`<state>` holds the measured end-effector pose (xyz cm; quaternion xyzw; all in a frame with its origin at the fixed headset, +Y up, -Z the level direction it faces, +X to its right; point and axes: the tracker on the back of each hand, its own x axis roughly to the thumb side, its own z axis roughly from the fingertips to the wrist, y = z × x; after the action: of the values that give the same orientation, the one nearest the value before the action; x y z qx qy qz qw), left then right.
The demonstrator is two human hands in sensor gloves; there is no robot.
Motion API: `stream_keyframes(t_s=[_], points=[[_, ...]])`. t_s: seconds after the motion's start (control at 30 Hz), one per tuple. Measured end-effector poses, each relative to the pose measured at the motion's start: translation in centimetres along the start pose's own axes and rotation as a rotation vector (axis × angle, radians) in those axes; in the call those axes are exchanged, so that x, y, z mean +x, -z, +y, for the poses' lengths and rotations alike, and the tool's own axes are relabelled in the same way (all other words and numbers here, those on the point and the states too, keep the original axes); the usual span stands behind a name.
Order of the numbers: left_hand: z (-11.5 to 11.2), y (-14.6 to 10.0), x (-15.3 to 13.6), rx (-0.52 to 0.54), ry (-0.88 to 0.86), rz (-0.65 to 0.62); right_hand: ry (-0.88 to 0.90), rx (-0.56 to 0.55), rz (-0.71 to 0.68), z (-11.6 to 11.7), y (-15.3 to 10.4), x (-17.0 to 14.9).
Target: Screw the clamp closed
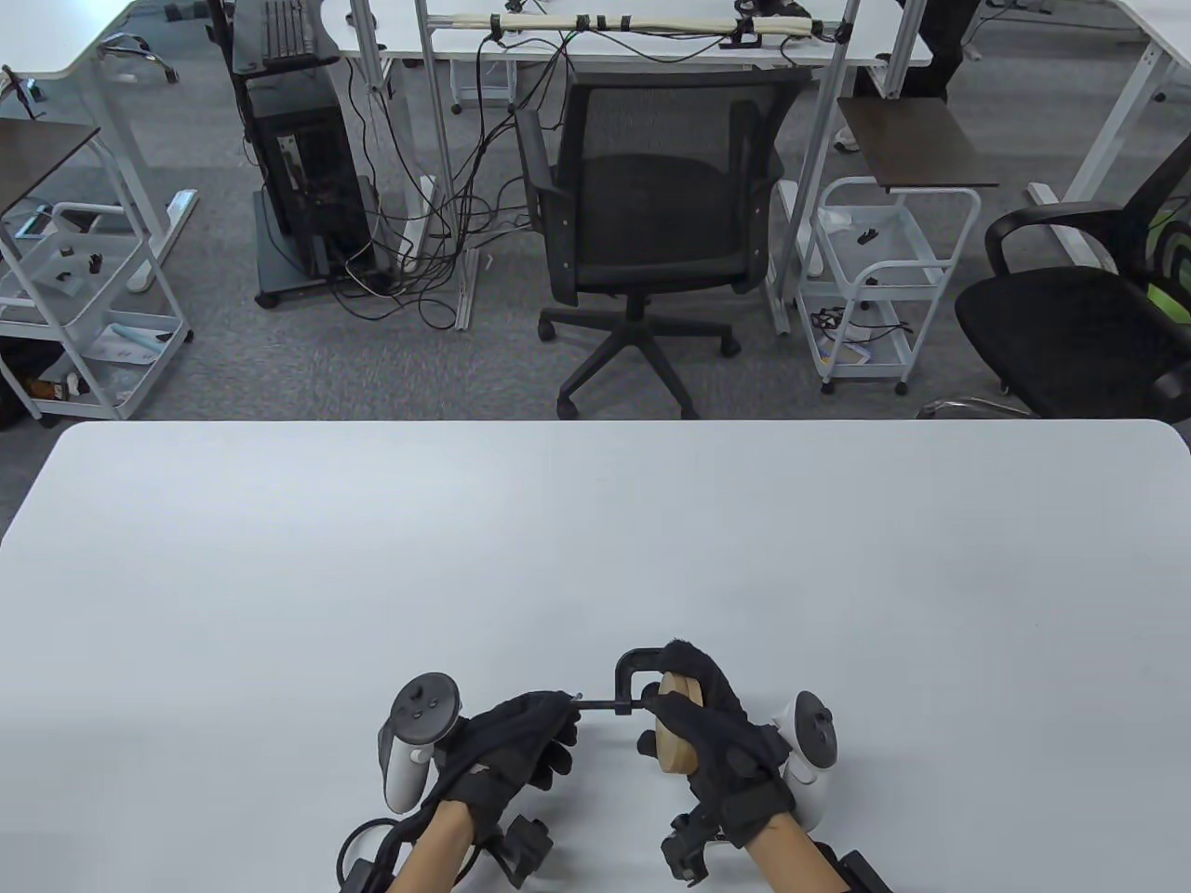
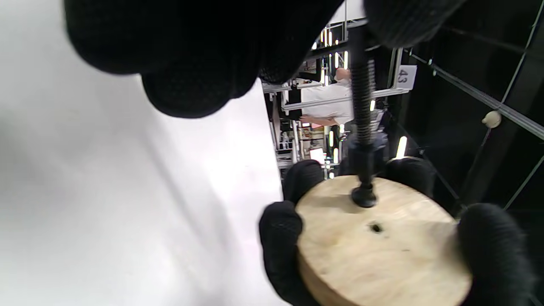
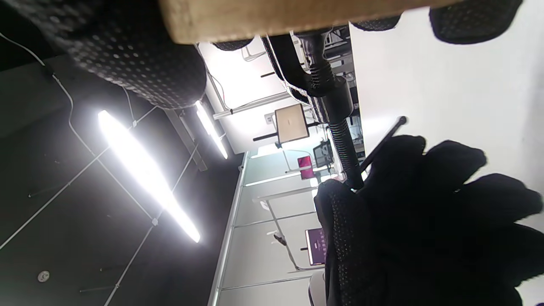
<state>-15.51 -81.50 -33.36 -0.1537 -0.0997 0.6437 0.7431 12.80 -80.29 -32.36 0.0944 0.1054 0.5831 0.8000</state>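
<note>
While right hand (image 1: 721, 735) grips wooden disc (image 1: 676, 735) in rigid metal clamp (image 1: 637, 674), left hand (image 1: 516, 744) pinches thin sliding handle bar (image 3: 382, 142); likely best turned there.

Clamp (image 1: 631, 672): black metal C-clamp, held above the near edge of the white table, lying on its side with the curved frame toward the far side. Threaded screw (image 2: 362, 102) ran level, leftward from the frame, and ended in a thin crossbar handle (image 3: 382, 142). Round pad at the screw tip touched the flat face of the wooden disc.

Wooden disc (image 2: 378, 242): pale, round, thick, stood on edge within the clamp's opening; small dark hole near the face centre.
</note>
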Motion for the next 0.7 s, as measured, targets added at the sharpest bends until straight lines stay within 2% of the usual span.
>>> stream_keyframes(t_s=[0.2, 0.47, 0.7], points=[[0.4, 0.0, 1.2, -0.006, 0.059, -0.079, 0.008, 0.012, 0.002, 0.2, -0.1, 0.0], [-0.1, -0.4, 2.6, 0.100, 0.235, -0.266, 0.003, 0.012, 0.015, 0.3, -0.1, -0.1], [-0.2, -0.4, 2.4, 0.091, 0.200, -0.254, 0.016, 0.006, 0.021, 0.3, 0.0, -0.1]])
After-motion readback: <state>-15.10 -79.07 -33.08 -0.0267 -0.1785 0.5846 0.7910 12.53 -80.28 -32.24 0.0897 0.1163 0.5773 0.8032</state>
